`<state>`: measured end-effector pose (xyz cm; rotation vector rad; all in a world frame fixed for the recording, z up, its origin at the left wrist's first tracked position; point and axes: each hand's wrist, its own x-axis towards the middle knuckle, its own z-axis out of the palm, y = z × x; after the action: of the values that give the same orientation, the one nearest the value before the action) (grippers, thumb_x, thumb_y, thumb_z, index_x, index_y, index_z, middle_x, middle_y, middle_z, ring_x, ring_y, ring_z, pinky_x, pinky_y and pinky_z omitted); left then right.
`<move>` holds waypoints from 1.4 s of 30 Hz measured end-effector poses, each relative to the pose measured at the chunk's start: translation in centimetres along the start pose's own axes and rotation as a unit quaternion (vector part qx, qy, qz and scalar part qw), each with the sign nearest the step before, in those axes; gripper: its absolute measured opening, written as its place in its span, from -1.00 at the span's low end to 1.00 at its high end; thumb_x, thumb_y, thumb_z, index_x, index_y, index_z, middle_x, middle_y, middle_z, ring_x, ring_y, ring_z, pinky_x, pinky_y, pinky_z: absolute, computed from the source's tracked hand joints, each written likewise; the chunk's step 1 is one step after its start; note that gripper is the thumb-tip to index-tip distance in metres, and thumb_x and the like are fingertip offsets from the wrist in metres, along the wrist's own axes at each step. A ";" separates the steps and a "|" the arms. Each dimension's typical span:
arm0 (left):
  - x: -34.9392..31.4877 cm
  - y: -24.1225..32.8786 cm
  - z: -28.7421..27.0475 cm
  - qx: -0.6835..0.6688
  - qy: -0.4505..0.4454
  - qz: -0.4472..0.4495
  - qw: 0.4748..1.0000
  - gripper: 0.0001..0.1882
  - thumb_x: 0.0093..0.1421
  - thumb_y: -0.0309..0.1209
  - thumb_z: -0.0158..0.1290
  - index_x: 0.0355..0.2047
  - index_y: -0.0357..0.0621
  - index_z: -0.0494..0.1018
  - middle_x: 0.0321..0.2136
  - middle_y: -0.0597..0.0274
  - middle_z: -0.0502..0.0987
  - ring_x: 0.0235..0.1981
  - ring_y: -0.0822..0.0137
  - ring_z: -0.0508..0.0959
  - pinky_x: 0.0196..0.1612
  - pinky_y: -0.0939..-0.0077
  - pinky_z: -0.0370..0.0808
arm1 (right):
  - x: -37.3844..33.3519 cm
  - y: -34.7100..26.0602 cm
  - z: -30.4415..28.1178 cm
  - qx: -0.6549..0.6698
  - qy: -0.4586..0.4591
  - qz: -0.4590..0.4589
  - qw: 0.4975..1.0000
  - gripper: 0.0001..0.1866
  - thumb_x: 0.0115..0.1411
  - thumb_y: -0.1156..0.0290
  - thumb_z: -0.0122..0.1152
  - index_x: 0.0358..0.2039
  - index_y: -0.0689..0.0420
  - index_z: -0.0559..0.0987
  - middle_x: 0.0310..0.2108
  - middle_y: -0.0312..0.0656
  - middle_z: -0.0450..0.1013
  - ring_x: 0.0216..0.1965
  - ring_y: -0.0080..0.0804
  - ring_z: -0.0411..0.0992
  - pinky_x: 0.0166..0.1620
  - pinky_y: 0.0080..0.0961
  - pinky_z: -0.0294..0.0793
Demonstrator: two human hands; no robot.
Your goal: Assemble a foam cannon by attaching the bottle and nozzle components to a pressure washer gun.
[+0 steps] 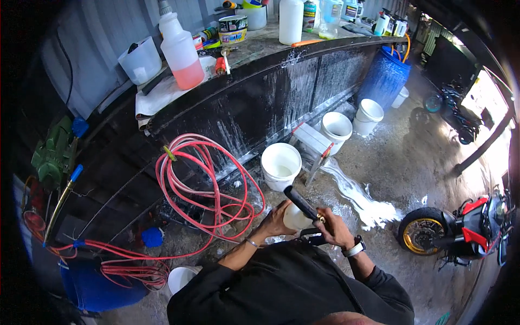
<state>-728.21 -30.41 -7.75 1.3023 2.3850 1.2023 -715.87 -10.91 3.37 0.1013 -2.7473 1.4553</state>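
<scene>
My left hand (277, 220) is wrapped round the whitish bottle (297, 218) of a spray gun, just in front of my body. My right hand (337, 232), with a watch on its wrist, is closed on the gun by a brass fitting (320, 218). The gun's thick black barrel (300, 201) points up and to the left, over the bottle. A black handle or lever (311, 238) shows below, partly hidden by my right hand. A white bucket (281, 165) with some liquid in it stands just beyond my hands.
Coiled red hose (216, 189) hangs at the left. More white buckets (336, 130), a small step stool (313, 140) and spilled white foam (374, 208) lie ahead. A motorcycle (460, 230) stands at right. A spray bottle (181, 54) sits on the bench (254, 57).
</scene>
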 end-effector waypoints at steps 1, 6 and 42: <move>1.2 0.2 -0.2 -0.075 0.014 -0.009 0.997 0.10 -0.39 -0.18 0.38 0.15 -0.20 0.04 0.02 -0.07 0.30 0.06 -0.03 0.33 0.05 0.21 0.35 | 1.0 -0.4 -1.6 -0.018 0.028 -0.024 0.999 -0.59 0.13 0.36 0.07 -0.03 0.23 0.31 -0.35 0.05 0.47 -0.32 0.01 0.48 -0.23 -0.30 0.45; 6.6 1.4 -2.9 -0.037 0.068 -0.026 0.997 0.05 -0.35 -0.16 0.37 0.15 -0.10 0.07 -0.02 -0.05 0.37 -0.04 -0.08 0.43 -0.02 0.17 0.42 | 3.2 -1.7 -13.3 -0.053 0.201 -0.150 0.967 -0.68 0.09 0.45 0.09 -0.14 0.28 0.39 -0.56 -0.17 0.46 -0.52 -0.35 0.46 -0.39 -0.50 0.43; 40.0 3.0 -33.6 0.236 0.501 -0.009 0.833 -0.53 -0.13 -0.26 0.22 -0.21 -0.19 0.39 -0.23 0.19 0.45 -0.16 0.26 0.44 -0.05 0.39 0.36 | 5.8 17.0 -20.3 0.252 0.173 0.138 0.942 -0.63 0.21 0.21 0.07 -0.11 0.22 0.36 -0.43 -0.29 0.40 -0.43 -0.57 0.30 -0.36 -0.59 0.32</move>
<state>-766.89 -18.03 25.31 0.7797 3.6011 1.6300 -722.93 15.18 1.08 -0.4997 -2.1226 1.9903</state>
